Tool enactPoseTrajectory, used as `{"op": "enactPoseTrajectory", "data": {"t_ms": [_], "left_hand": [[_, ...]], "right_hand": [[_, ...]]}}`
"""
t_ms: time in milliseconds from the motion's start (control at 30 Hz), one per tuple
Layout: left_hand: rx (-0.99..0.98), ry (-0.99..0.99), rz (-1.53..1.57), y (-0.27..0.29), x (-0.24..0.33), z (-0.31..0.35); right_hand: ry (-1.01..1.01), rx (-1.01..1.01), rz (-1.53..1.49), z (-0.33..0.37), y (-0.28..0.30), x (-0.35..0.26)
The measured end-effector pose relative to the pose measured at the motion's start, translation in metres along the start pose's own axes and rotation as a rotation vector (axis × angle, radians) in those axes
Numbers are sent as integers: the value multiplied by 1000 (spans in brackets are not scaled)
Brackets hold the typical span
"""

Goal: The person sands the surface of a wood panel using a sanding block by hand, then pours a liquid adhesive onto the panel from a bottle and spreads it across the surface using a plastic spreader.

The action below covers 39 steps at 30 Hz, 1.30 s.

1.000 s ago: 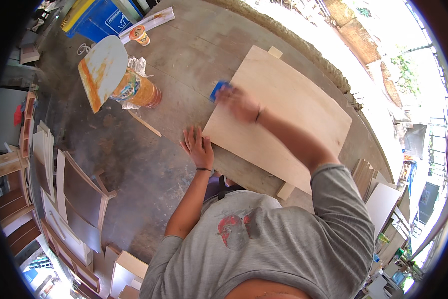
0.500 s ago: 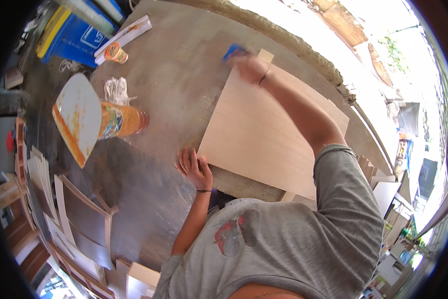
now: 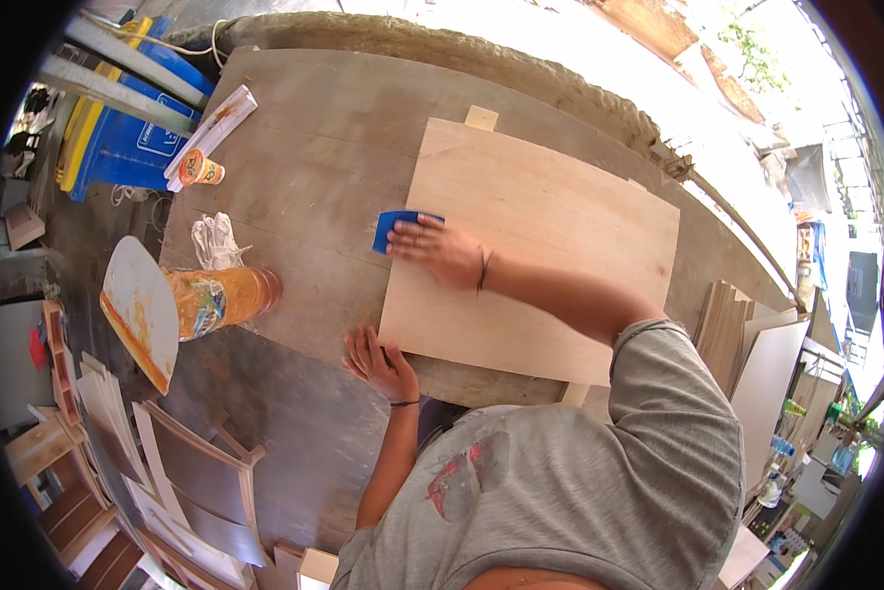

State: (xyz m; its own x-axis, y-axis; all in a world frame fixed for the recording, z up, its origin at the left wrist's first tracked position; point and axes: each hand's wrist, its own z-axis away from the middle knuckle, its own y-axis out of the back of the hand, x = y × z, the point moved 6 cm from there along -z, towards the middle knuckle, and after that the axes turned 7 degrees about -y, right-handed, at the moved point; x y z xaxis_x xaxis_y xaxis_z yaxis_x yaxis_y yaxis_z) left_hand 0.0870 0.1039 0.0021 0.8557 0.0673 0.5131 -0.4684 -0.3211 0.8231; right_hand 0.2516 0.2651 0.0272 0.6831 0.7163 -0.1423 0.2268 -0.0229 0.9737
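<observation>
At the left edge of the pale rectangular plywood sheet (image 3: 540,246) on the grey surface (image 3: 304,147), I see my right hand (image 3: 440,252) pressing a small blue pad (image 3: 395,230) under its fingers (image 3: 408,236), my left hand (image 3: 381,362) lying flat and released beside the sheet's near corner.

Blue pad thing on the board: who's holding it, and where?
The right hand presses the blue pad flat from on top; the left hand holds nothing.

Our right hand (image 3: 440,251) at frame centre, palm down, fingers pointing left, arm stretched out. Our left hand (image 3: 381,362) below it, fingers spread flat, elbow bent.
</observation>
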Motion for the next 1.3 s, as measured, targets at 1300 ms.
{"op": "enactPoseTrajectory", "data": {"t_ms": [1300], "left_hand": [[44, -50, -59, -5, -1, 4]], "right_hand": [[-1007, 760, 45, 218, 145, 196]]}}
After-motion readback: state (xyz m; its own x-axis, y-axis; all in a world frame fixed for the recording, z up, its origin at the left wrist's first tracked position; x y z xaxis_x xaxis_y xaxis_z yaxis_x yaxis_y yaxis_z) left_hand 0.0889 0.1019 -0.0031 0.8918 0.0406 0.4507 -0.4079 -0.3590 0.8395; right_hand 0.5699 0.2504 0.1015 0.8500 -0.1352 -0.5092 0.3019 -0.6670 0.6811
